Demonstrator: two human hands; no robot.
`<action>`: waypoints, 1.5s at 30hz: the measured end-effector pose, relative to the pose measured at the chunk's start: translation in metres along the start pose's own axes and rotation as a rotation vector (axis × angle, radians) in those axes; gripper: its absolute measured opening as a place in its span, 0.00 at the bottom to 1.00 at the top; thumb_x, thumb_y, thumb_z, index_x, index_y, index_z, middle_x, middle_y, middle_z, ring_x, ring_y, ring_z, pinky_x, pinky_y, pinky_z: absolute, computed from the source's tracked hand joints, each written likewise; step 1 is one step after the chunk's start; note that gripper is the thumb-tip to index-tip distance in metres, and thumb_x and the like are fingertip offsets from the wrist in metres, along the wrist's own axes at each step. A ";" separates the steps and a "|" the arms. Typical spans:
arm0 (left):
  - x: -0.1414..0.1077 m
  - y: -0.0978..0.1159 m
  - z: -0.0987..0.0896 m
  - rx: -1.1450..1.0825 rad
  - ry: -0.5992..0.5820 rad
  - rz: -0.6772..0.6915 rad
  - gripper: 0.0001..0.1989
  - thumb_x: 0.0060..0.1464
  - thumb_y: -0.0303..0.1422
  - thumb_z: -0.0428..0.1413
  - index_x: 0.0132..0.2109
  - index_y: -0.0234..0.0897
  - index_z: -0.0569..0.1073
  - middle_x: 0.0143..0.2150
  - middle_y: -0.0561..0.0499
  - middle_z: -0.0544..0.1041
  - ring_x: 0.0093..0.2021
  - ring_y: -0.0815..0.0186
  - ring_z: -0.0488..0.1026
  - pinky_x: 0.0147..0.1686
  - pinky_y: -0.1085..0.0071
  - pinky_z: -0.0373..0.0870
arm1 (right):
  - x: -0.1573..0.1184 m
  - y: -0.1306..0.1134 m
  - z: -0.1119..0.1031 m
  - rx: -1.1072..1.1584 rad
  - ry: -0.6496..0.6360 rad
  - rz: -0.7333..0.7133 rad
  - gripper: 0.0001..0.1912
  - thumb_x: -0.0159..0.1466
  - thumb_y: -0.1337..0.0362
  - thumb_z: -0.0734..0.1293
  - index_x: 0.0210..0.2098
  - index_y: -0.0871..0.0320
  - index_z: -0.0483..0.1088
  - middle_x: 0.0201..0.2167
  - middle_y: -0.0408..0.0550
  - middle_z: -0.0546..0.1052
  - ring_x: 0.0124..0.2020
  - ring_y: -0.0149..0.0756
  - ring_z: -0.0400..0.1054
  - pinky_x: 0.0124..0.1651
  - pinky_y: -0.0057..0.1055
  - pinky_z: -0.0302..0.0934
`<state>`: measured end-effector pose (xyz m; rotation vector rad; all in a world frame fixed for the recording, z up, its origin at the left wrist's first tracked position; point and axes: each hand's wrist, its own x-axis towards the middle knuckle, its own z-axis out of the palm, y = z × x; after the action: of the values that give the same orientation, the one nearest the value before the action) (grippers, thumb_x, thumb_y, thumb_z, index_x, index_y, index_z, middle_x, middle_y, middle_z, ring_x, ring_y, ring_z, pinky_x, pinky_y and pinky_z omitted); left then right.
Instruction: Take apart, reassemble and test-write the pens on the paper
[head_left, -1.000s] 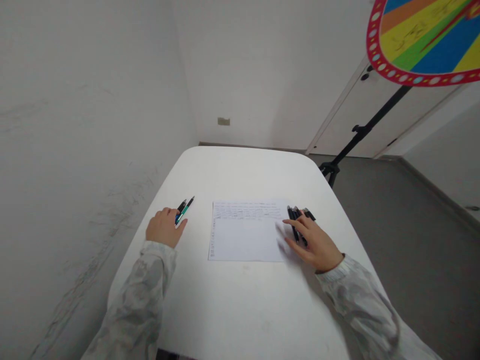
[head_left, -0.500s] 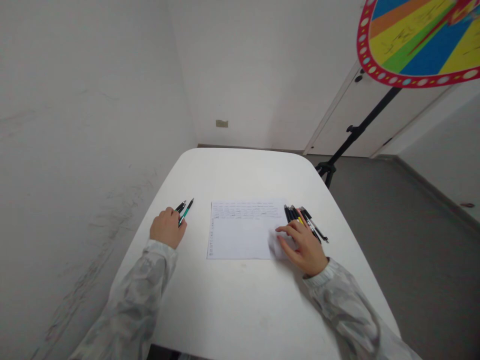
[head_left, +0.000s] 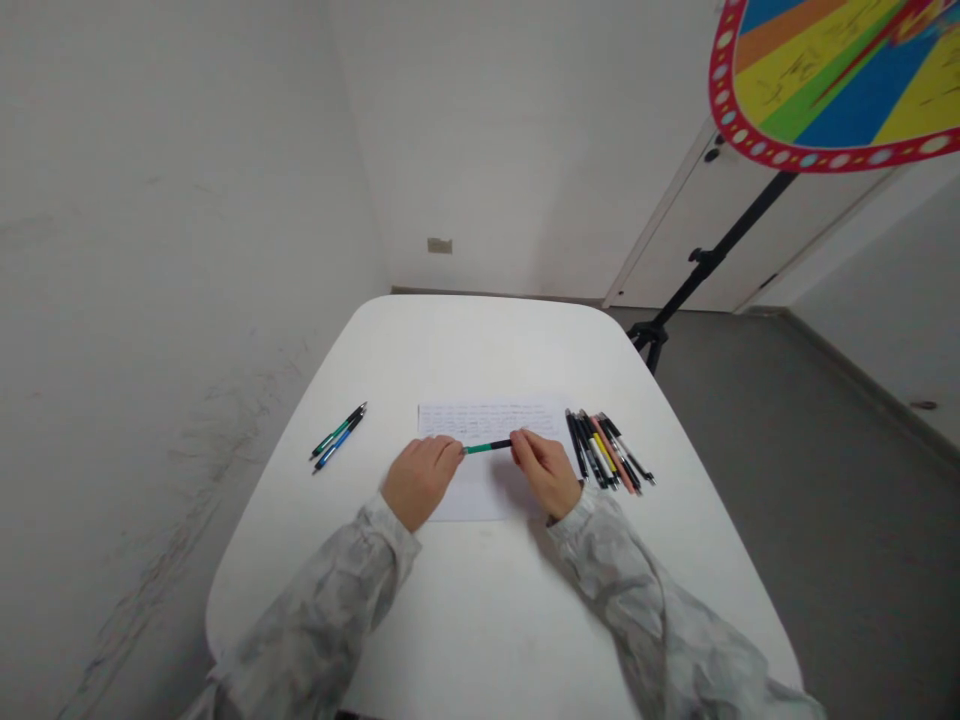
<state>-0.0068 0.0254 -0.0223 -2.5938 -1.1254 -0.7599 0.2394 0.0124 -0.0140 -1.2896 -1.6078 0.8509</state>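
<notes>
A green pen with a black end [head_left: 486,447] is stretched level between my two hands, above the paper. My left hand [head_left: 424,480] is closed on its green end. The black end sits between the fingers of my right hand [head_left: 546,472]. Below them lies a white sheet of paper [head_left: 469,500] with rows of handwriting along its top. Part of the sheet is covered by my hands.
Two pens, one green [head_left: 330,437] and one blue [head_left: 337,446], lie at the table's left. Several pens and markers [head_left: 606,450] form a row right of the paper. A colourful prize wheel [head_left: 840,80] on a black stand [head_left: 720,255] rises beyond the white table [head_left: 480,345].
My left hand has brought the green pen from the left over the paper. My right hand has moved left from beside the pen row and closed on the pen's black end.
</notes>
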 end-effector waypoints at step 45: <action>-0.004 -0.005 0.013 -0.623 -0.024 -0.236 0.16 0.75 0.43 0.50 0.47 0.40 0.79 0.36 0.51 0.78 0.34 0.68 0.76 0.36 0.73 0.73 | -0.006 0.016 0.008 0.054 -0.134 -0.037 0.26 0.78 0.42 0.54 0.30 0.51 0.59 0.25 0.42 0.64 0.29 0.39 0.59 0.36 0.37 0.53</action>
<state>-0.0080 0.0315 -0.0351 -2.9863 -1.3987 -1.3146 0.2386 0.0103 -0.0331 -1.1828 -1.6957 0.9684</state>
